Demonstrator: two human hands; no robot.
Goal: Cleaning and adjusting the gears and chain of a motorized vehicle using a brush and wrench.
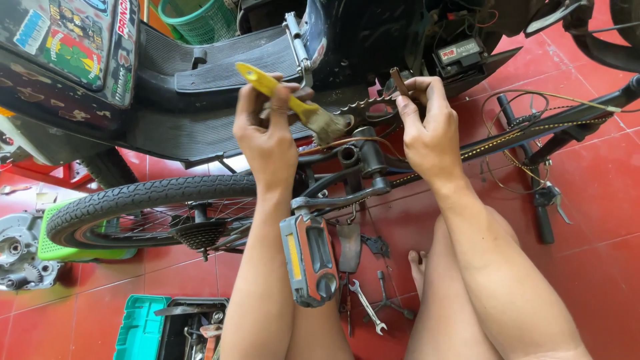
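My left hand point(267, 137) grips a yellow-handled paintbrush point(293, 101), its worn bristles resting against the toothed chainring point(367, 107) of an upturned bicycle. My right hand point(430, 130) pinches a small brown part point(400, 81) at the top of the chainring, fingers curled around it. Below the hands, the crank arm point(340, 199) leads down to a grey and orange pedal point(308, 259). The bicycle's rear wheel point(157, 210) with its sprocket cluster lies to the left, and the chain point(500, 141) runs off to the right along the frame.
A black scooter point(220, 73) with a stickered panel stands behind the bicycle. An open green toolbox point(170, 328) sits at the bottom left. Spanners point(368, 307) lie on the red tiled floor point(600, 220) by my legs. A green basket point(200, 19) and an engine part point(19, 257) are nearby.
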